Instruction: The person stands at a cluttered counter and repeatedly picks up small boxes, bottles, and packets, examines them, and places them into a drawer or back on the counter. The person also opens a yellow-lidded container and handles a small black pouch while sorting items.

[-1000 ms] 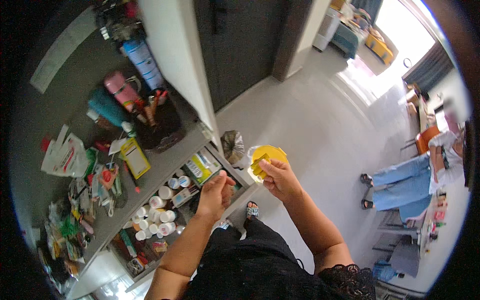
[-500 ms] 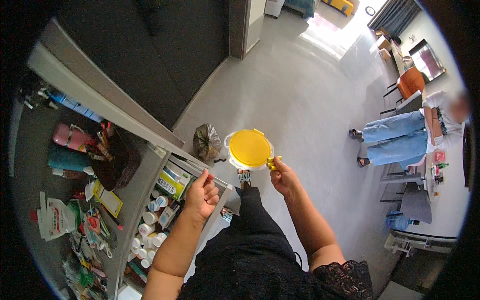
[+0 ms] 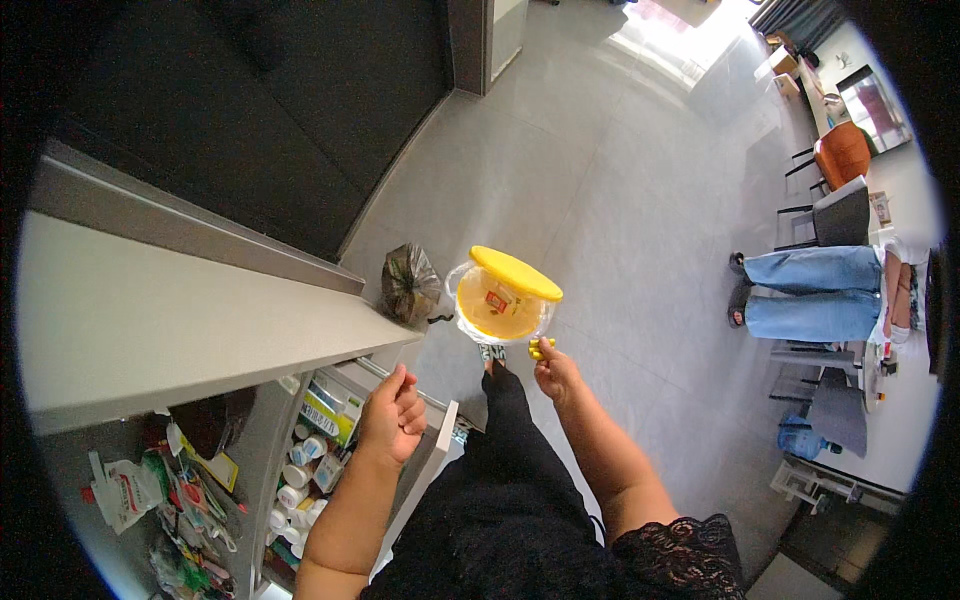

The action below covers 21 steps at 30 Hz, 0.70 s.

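Note:
A clear round plastic tub [image 3: 490, 310] with a yellow lid [image 3: 515, 273] is in front of me, above my foot, tilted so its side faces me. Some yellowish content or colour shows through its wall. Beside the tub, my right hand [image 3: 555, 372] is closed on a small ribbed yellow grip [image 3: 541, 349], which looks like part of the tub's handle. A pale loop handle [image 3: 452, 285] stands out at the tub's left side. My left hand [image 3: 393, 415] is apart from the tub, over the open drawer's edge, fingers curled and thumb up, with nothing seen in it.
An open drawer [image 3: 430, 440] at my left holds several white bottles [image 3: 292, 497] and boxes. A cabinet shelf [image 3: 120, 540] holds bags and tools. A dark knotted bag [image 3: 410, 285] lies on the floor. At the right, a person in jeans [image 3: 815, 290] stands near chairs [image 3: 840, 155].
The tub has tipped, so its lid now shows from the side rather than face-on. My left hand has shifted slightly left and down. My view has turned, bringing the cabinet top into sight.

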Available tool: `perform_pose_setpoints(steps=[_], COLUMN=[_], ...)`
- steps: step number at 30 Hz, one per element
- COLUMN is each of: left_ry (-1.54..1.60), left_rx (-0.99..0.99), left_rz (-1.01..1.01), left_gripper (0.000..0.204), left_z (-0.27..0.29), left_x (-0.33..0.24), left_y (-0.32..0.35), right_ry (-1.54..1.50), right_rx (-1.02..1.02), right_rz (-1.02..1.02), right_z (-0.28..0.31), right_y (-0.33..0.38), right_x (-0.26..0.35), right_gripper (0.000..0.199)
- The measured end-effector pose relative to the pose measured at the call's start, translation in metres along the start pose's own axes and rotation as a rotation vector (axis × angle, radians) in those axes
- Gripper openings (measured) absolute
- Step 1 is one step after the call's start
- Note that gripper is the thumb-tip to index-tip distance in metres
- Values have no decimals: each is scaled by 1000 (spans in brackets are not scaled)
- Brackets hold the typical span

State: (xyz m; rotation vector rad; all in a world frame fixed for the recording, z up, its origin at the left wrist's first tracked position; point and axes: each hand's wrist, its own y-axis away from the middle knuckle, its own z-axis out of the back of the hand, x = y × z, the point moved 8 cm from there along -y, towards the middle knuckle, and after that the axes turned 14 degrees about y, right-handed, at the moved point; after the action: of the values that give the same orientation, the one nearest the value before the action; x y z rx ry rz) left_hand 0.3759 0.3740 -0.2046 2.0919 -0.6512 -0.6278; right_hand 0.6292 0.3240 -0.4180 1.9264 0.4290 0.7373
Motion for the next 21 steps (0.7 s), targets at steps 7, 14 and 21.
perform_pose_setpoints(steps=[7, 14, 21], left_ry=[14, 14, 186], left_rx=[-72, -70, 66], left_rz=[2, -5, 73], left_gripper=[24, 24, 33], left_z=[-7, -9, -1], left_x=[-4, -4, 8], left_y=[-19, -29, -37], right_ry=[78, 29, 20], right_rx=[-154, -254, -292], right_rz=[-153, -54, -43], right_z=[7, 19, 18], right_y=[-95, -174, -136], right_x=[-30, -18, -14], right_gripper=[20, 17, 28])
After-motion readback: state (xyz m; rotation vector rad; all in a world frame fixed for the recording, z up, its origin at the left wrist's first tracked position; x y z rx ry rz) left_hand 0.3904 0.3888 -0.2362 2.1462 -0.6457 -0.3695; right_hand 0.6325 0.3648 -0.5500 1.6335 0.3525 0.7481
